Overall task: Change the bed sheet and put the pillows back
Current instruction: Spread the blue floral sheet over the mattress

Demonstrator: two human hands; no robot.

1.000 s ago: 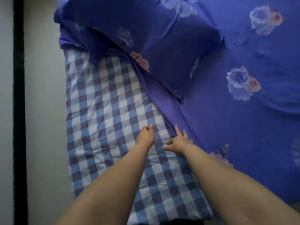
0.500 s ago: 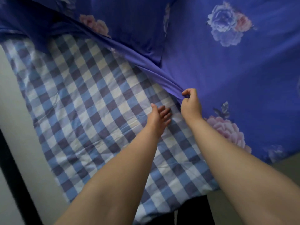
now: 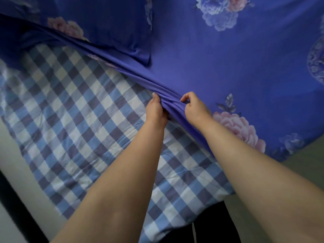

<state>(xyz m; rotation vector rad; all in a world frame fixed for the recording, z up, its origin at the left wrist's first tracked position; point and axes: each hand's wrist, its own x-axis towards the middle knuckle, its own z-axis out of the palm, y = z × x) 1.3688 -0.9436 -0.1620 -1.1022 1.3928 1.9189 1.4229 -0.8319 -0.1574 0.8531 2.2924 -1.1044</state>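
A purple-blue floral sheet [image 3: 219, 71] covers the right and upper part of the bed. Its edge is bunched into a taut fold running diagonally from upper left to the middle. My left hand [image 3: 156, 111] grips that fold from the left side. My right hand [image 3: 194, 107] pinches the same fold just to the right, fingers curled around the cloth. Beneath, a blue-and-white checked sheet [image 3: 73, 120] lies uncovered over the left half of the mattress. A pillow [image 3: 108, 23] in matching floral cloth lies at the top, partly on the purple sheet.
A pale wall or floor strip [image 3: 15, 163] runs along the bed's left side with a dark frame [image 3: 19, 213] beside it. Greyish floor [image 3: 308, 155] shows at the right past the sheet's edge. Dark trousers [image 3: 210, 225] appear at the bottom.
Both hands went from hovering open near the purple sheet's edge to gripping it. The fold is now bunched and pulled taut. The view has leaned closer over the bed.
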